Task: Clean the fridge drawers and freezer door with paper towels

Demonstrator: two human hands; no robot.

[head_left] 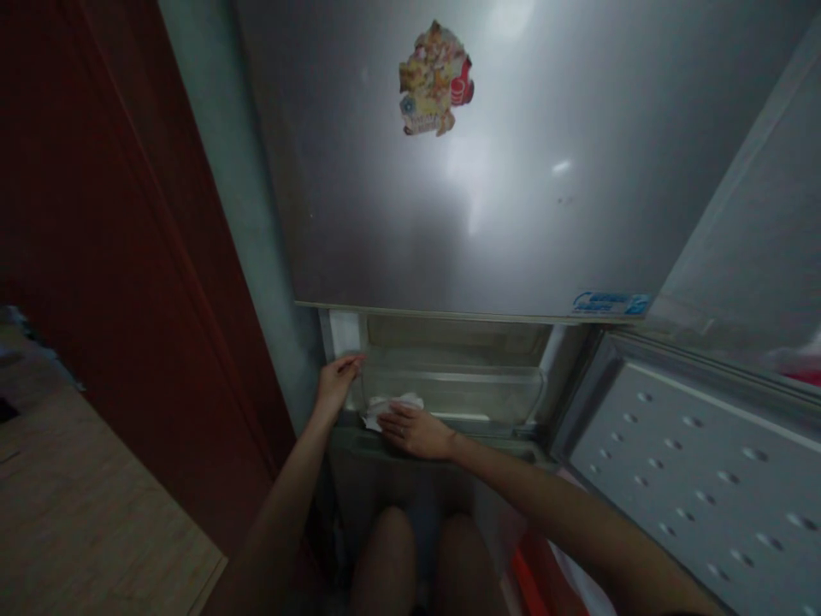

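Observation:
I crouch in front of a grey refrigerator [449, 188] whose lower door [693, 462] is swung open to the right. My right hand [416, 429] lies flat on a white cloth [391, 405], pressing it on the ledge in front of a clear plastic drawer [462, 385]. My left hand [337, 381] is raised at the drawer's left corner, fingers pinched against its edge beside the white inner wall. My knees show below the hands.
A colourful sticker [434, 79] is on the closed upper door, a blue label [609, 303] at its lower right corner. A dark red wooden panel [96, 239] stands on the left over a light wooden floor [77, 505]. Something red [532, 582] lies by my right leg.

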